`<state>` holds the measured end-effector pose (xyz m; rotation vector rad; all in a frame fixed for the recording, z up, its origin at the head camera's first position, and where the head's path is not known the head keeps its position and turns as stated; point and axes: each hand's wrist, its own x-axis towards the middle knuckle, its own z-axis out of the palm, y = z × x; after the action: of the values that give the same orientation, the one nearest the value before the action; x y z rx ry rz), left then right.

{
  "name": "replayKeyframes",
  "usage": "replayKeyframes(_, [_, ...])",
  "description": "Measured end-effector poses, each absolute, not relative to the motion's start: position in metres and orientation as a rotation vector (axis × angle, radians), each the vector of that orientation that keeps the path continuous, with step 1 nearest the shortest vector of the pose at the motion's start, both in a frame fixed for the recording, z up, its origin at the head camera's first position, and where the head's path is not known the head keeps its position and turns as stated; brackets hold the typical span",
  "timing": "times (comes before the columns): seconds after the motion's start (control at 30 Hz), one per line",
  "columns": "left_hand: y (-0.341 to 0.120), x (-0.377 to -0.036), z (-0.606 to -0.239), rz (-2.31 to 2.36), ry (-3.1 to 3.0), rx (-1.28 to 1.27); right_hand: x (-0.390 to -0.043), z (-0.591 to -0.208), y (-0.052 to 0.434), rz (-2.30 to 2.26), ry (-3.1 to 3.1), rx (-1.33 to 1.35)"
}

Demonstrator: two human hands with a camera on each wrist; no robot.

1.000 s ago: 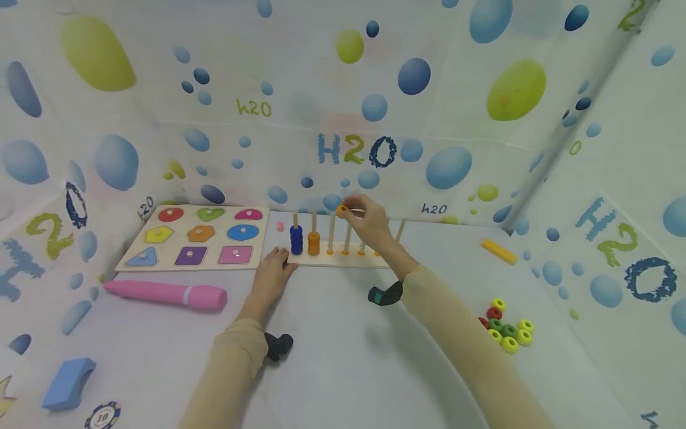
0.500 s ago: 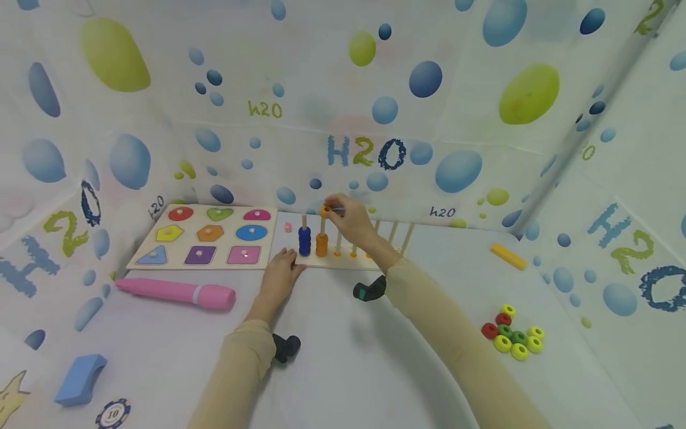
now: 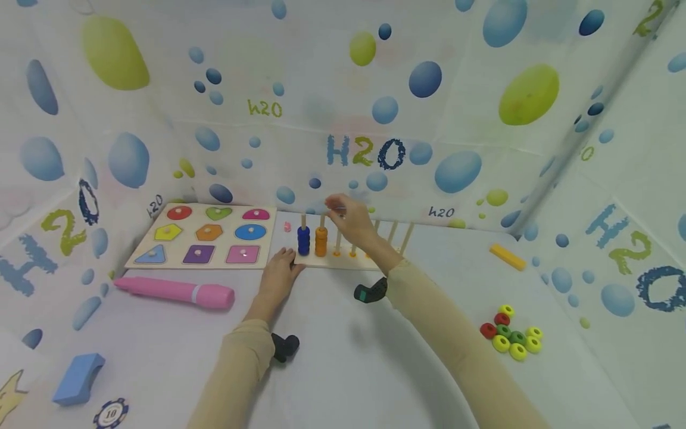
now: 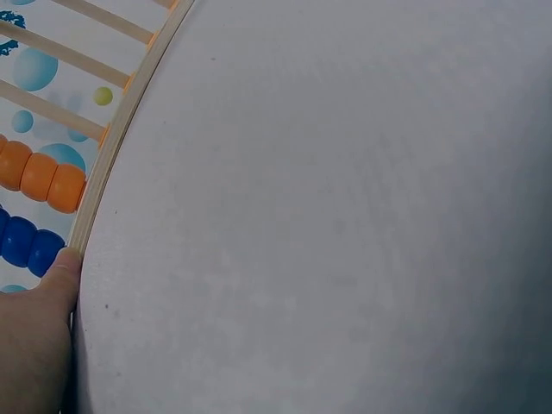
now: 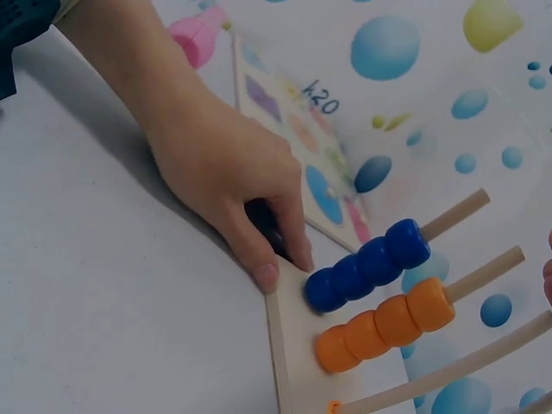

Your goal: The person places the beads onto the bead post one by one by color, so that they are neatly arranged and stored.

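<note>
Left hand (image 3: 277,273): resting on the counter (image 3: 343,351), fingers relaxed and holding nothing, fingertips touching the near left corner of the wooden peg board (image 3: 343,261)
Right hand (image 3: 355,220): raised above the pegs, fingers loosely curled with nothing seen in them; how far they are parted cannot be told
Blue stack (image 3: 303,241): on the leftmost peg
Orange stack (image 3: 321,241): on the second peg, just right of the blue
Loose rings (image 3: 509,335): clustered on the counter, near right, well apart from the board
Shape puzzle (image 3: 206,235): left of the board
Pink marker (image 3: 174,292): near left
</note>
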<state>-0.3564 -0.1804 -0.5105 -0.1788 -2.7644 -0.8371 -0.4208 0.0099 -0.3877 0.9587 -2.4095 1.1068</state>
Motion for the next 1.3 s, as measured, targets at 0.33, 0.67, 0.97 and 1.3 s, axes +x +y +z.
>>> replayKeyframes(0.33, [-0.179,-0.356,-0.508,-0.835,-2.743,-0.204,-0.408,-0.401,0.048,1.189,-2.288,0.955])
replayKeyframes(0.67, [-0.178,-0.354,-0.502,-0.857,-2.787,-0.203,-0.388,-0.422,0.115,1.241,-2.279,0.801])
replayKeyframes(0.97, [-0.176,-0.357,-0.502,-0.839,-2.796,-0.215,-0.362,-0.443,0.203,1.192,-2.391,0.657])
replayKeyframes(1.3, [-0.176,-0.358,-0.502,-0.856,-2.841,-0.179,-0.324,-0.463,0.295,1.183,-2.581,0.444])
